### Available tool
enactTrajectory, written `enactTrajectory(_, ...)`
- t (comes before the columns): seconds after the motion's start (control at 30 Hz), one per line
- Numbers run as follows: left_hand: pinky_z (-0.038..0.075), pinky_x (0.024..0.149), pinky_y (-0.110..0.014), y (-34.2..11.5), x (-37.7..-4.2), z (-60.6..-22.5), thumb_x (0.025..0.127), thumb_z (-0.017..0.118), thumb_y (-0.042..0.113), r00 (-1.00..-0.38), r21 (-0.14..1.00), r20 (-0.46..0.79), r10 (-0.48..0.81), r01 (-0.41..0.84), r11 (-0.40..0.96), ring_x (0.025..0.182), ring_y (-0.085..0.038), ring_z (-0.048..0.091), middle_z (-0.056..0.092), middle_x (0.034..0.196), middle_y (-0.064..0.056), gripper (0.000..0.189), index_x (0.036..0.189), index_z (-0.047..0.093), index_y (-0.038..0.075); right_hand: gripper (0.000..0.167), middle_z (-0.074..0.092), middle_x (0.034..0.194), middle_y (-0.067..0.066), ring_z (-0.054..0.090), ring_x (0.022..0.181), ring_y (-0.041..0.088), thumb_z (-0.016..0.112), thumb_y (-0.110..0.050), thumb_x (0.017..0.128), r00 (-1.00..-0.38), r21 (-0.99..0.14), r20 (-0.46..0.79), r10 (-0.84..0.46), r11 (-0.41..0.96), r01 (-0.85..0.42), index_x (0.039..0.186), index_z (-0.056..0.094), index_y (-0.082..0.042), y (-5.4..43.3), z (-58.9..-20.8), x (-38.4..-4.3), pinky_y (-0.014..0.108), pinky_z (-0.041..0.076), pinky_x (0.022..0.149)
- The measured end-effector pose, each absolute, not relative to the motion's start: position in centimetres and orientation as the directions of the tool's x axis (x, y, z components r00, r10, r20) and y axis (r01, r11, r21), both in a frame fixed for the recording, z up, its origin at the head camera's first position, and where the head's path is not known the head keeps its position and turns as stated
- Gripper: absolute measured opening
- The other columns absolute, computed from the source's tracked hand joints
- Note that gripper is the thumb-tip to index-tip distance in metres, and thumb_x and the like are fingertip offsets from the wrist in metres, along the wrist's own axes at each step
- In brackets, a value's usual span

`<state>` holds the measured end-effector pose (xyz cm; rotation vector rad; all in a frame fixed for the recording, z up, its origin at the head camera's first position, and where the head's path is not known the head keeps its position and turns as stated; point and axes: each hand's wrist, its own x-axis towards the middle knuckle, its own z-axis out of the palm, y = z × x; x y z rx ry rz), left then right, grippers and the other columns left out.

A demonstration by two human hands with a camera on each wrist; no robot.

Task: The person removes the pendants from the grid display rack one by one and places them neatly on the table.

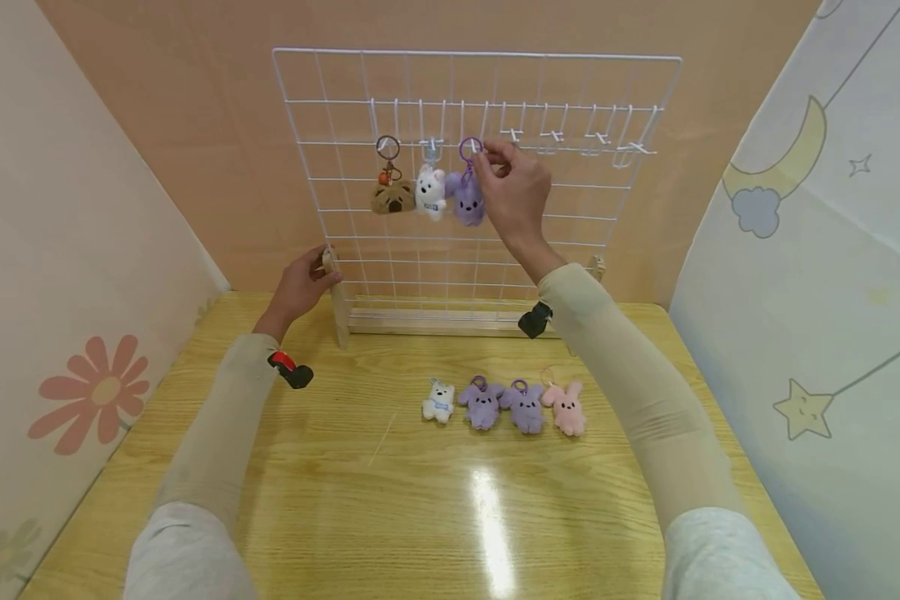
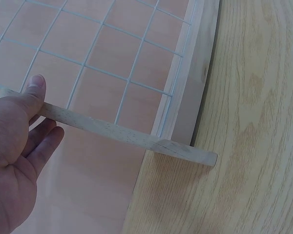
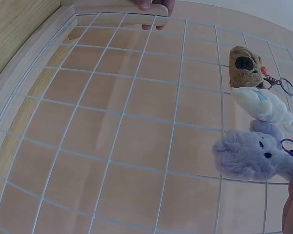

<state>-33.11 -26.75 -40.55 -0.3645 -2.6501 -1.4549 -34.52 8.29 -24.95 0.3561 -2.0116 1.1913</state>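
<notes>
Right fingers [image 3: 292, 208] partly cut off, right-wrist view's edge.

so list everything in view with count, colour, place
Table: 1, yellowish wood, below
Wooden stand: 1, pale, on table
Wire grid: 1, white, in stand
Hooks: 7, white, across upper grid
Brown keychain: 1, brown, leftmost hook
White keychains: 2, white, second hook and table
Purple keychains: 3, purple, third hook (one), table (two)
Pink keychain: 1, pink, on table
Backdrop: 1, tan, behind grid
Side panels: 2, pale, both sides
Wrist devices: 2, mostly black, wrists
Sleeves: 2, beige and grey, on arms
Left hand: 1, bare, gripping stand
Right hand: 1, bare, at third hook
</notes>
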Motion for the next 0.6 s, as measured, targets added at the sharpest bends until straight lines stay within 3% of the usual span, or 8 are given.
enactTrajectory(0.6,0.047,0.109,-0.054,-26.60,-32.97,-40.34,0.105,0.059,0.020,-0.970,0.817,0.189,0.151,0.240,0.524,0.141,-0.042,0.046,0.041,0.157,-0.024,0.065,0.161,0.029,0.004,0.020,0.079,0.098,0.008,0.064,0.070,0.011,0.071,-0.016,0.097,-0.679,-0.640,0.717,0.158,0.536,-0.551,0.111,0.078,-0.003,8.06,-24.65,-34.36,0.012,0.046,0.064)
